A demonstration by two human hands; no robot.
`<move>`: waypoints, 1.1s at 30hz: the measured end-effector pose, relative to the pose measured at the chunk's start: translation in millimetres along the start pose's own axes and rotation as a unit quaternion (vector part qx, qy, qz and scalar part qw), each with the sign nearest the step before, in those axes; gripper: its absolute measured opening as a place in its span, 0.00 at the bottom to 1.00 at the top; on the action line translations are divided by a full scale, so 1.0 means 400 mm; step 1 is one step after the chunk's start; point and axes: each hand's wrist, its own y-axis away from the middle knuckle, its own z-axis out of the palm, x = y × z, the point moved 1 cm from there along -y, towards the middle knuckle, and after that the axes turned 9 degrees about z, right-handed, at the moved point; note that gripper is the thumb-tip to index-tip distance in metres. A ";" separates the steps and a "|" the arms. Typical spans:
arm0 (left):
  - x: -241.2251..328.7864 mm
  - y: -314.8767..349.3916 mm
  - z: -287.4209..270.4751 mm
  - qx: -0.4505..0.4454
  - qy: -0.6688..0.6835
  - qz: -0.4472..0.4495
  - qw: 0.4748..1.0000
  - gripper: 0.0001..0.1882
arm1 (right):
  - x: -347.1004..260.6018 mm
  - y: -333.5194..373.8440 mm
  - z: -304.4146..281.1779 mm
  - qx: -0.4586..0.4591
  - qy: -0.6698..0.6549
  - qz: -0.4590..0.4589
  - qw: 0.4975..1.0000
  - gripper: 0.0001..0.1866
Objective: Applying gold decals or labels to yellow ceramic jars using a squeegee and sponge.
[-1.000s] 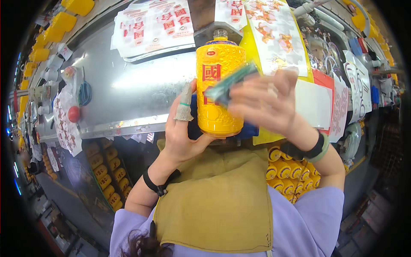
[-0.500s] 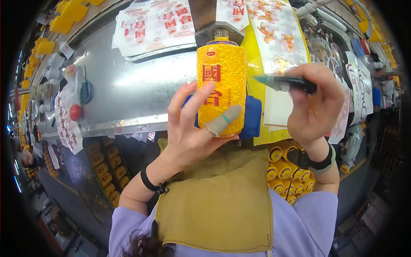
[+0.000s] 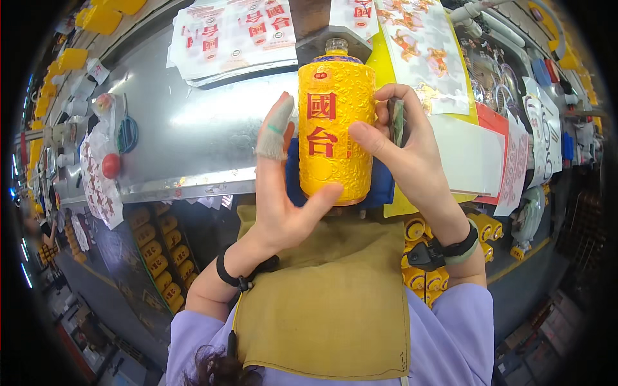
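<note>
A yellow embossed bottle (image 3: 335,172) with large red characters and a clear glass neck lies on a blue pad (image 3: 293,168), its neck pointing away from me. Along its lower left side is my left hand (image 3: 283,206), fingers stretched out and the thumb tip at the bottle's base. A pale cover with a green band (image 3: 275,135) sits on one finger. My right hand (image 3: 417,157) is at the bottle's right side, thumb tip near or on its surface. Its curled fingers hold a dark green flat tool (image 3: 396,123), partly hidden by the hand.
Sheets of red-printed labels (image 3: 235,48) lie at the back left, and a sheet of gold figures (image 3: 421,61) at the back right. Blue-handled scissors (image 3: 127,135) and a red ball (image 3: 111,166) are to the left. Yellow bottles (image 3: 154,251) are stacked below the bench.
My left fingers have lifted off the bottle's front and straightened beside it. My right hand has moved left to the bottle, the tool now tucked in its fingers.
</note>
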 end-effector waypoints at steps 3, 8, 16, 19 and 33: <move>0.034 -0.044 0.042 0.078 0.193 -0.176 0.962 0.49 | 0.016 -0.003 0.002 0.028 0.038 -0.011 0.999 0.26; 0.038 -0.064 0.049 0.053 0.230 -0.191 0.953 0.42 | 0.015 -0.005 -0.002 0.025 0.020 0.009 0.999 0.26; 0.044 -0.064 0.056 0.064 0.211 -0.216 0.951 0.40 | 0.015 -0.006 -0.002 0.017 0.024 0.004 1.000 0.27; 0.046 -0.066 0.060 0.063 0.220 -0.214 0.950 0.42 | 0.015 -0.004 -0.005 0.013 0.017 0.009 1.000 0.28; 0.021 -0.011 0.014 -0.082 0.199 -0.172 0.961 0.76 | -0.014 -0.002 -0.046 -0.051 0.002 -0.017 0.999 0.32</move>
